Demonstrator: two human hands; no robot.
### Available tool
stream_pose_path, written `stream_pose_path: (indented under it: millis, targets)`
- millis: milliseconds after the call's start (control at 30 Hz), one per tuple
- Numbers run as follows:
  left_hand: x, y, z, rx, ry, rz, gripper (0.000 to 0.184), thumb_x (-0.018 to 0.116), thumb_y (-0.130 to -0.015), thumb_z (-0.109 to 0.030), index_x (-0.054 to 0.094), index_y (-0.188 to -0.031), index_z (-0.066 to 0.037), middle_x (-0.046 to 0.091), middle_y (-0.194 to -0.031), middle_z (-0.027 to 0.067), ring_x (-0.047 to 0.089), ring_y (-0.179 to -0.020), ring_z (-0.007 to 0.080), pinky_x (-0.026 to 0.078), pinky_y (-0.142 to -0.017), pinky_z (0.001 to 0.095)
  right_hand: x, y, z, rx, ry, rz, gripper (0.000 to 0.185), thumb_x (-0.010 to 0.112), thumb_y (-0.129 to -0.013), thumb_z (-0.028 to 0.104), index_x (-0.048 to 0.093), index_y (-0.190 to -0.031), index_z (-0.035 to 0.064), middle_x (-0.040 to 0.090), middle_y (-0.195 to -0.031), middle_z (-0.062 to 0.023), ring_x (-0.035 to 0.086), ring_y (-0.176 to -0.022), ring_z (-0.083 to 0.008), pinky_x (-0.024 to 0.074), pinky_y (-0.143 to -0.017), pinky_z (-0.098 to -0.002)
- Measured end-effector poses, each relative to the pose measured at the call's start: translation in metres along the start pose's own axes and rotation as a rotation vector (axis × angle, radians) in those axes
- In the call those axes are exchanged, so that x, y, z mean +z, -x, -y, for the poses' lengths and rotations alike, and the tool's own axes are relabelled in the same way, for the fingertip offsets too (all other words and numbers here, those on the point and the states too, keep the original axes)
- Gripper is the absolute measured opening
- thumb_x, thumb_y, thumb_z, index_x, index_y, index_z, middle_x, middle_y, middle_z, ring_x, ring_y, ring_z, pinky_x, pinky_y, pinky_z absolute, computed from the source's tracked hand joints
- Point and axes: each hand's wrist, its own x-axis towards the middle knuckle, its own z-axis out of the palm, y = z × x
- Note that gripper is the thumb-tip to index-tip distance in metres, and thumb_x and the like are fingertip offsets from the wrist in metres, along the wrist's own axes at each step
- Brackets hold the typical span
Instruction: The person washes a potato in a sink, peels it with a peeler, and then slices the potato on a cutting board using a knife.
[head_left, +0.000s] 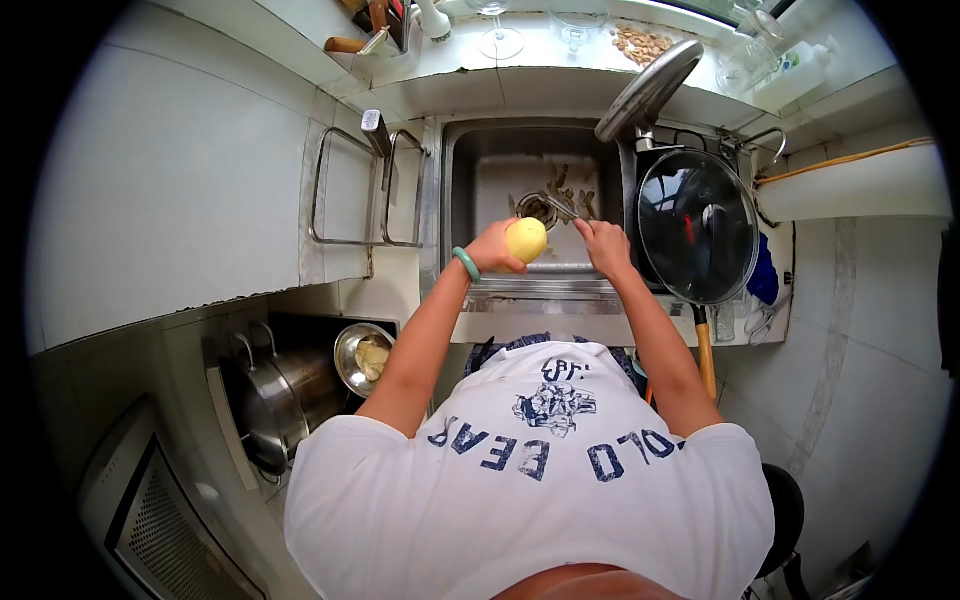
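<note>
My left hand, with a green bangle at the wrist, is closed around a peeled yellow potato above the near part of the sink. To its right, my right hand grips a peeler, whose metal end points up and left, apart from the potato. Brown peelings lie on the sink floor below the hands. More of them sit in and around the drain basket.
A faucet arches over the sink's right corner. Right of the sink rests a pan with a glass lid. A metal rack stands left. Lower left are a steel pot and a bowl holding pale pieces. Glasses line the sill.
</note>
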Motion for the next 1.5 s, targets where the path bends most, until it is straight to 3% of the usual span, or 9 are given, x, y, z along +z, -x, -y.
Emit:
stream_pose_path:
  millis: [367,467,567,767,833,933,1167,1300,1500]
  targets:
    - [-0.006,-0.007,0.001,-0.045,-0.236,0.027,0.063,0.08,-0.042,-0.013,0.058,-0.101,-0.002,0.062,-0.092,0.009,0.058,-0.083,0.0204,0.046,-0.081,0.0309,-0.017,0.01,0.024,-0.356,0.111,0.158,0.048,0.048,-0.088,0.047,0.066,-0.07,0.0063,0.063,-0.07,-0.0164,0.061,-0.07,-0.036,0.0475,-0.063,-0.0441]
    - [0.002,-0.011,0.015,-0.086,-0.197,-0.021,0.062,0.081,-0.042,-0.014,0.058,-0.099,-0.002,0.062,-0.092,0.0096,0.058,-0.084,0.0209,0.046,-0.081,0.0314,0.017,-0.006,0.004,0.084,0.281,0.11,0.051,0.045,-0.089,0.048,0.068,-0.082,0.0026,0.065,-0.079,-0.0192,0.063,-0.079,-0.0369,0.0493,-0.069,-0.0461]
    - [0.003,-0.014,0.026,-0.028,-0.285,-0.094,0.065,0.08,-0.046,-0.012,0.056,-0.106,-0.002,0.06,-0.095,0.0078,0.057,-0.084,0.0183,0.045,-0.082,0.0294,0.013,0.0,0.008,0.115,0.13,0.044,0.051,0.047,-0.089,0.049,0.068,-0.082,0.0028,0.064,-0.083,-0.0228,0.061,-0.083,-0.0399,0.0483,-0.071,-0.0471]
    - [0.018,-0.019,-0.005,-0.046,0.633,-0.144,0.072,0.081,-0.062,-0.011,0.041,-0.121,-0.005,0.057,-0.098,0.0072,0.06,-0.081,0.0189,0.052,-0.061,0.0305,-0.038,-0.015,0.008,-0.072,0.302,-0.305,0.039,0.051,-0.088,0.04,0.061,-0.076,0.0044,0.061,-0.077,-0.0157,0.062,-0.073,-0.0334,0.0484,-0.065,-0.0435]
    - [0.017,-0.023,-0.006,0.007,0.668,-0.086,0.059,0.074,-0.075,-0.028,0.044,-0.121,-0.005,0.057,-0.101,0.0096,0.061,-0.082,0.0212,0.052,-0.065,0.0334,-0.074,-0.03,-0.006,-0.19,0.293,-0.473,0.029,0.062,-0.081,0.029,0.061,-0.077,0.0005,0.056,-0.096,-0.0173,0.051,-0.091,-0.0323,0.0428,-0.077,-0.0421]
    - [0.021,-0.036,-0.022,-0.1,1.104,-0.002,0.058,0.033,-0.092,-0.054,0.048,-0.121,-0.006,0.058,-0.107,0.0146,0.06,-0.089,0.0277,0.05,-0.079,0.0407,-0.115,-0.055,-0.034,-0.348,0.498,-0.753,0.024,0.063,-0.079,0.024,0.064,-0.081,-0.0005,0.056,-0.108,-0.0165,0.05,-0.104,-0.0336,0.0398,-0.088,-0.0429]
    - [0.032,-0.079,-0.034,0.046,1.288,-0.049,0.048,0.038,-0.095,-0.043,0.049,-0.119,-0.002,0.058,-0.105,0.0185,0.059,-0.096,0.0302,0.049,-0.086,0.0406,-0.123,-0.081,-0.065,-0.308,0.368,-0.451,0.021,0.063,-0.079,0.02,0.062,-0.082,-0.0002,0.056,-0.11,-0.0154,0.05,-0.105,-0.0331,0.0384,-0.092,-0.0425]
    - [0.034,-0.076,-0.052,0.069,1.314,0.002,0.047,0.041,-0.094,-0.042,0.05,-0.117,-0.002,0.059,-0.105,0.0189,0.059,-0.096,0.0298,0.049,-0.086,0.0404,-0.124,-0.085,-0.071,-0.442,0.247,-0.71,0.017,0.062,-0.079,0.017,0.058,-0.08,-0.0004,0.057,-0.11,-0.0157,0.05,-0.105,-0.0319,0.0377,-0.092,-0.0442]
    - [0.038,-0.088,-0.058,0.054,1.235,-0.139,0.042,0.055,-0.09,-0.035,0.051,-0.117,-0.004,0.06,-0.107,0.0148,0.059,-0.098,0.0279,0.05,-0.084,0.0399,-0.119,-0.091,-0.084,-0.316,0.143,-0.545,0.017,0.059,-0.083,0.017,0.059,-0.084,0.0007,0.058,-0.102,-0.0144,0.056,-0.092,-0.0349,0.0459,-0.078,-0.0403]
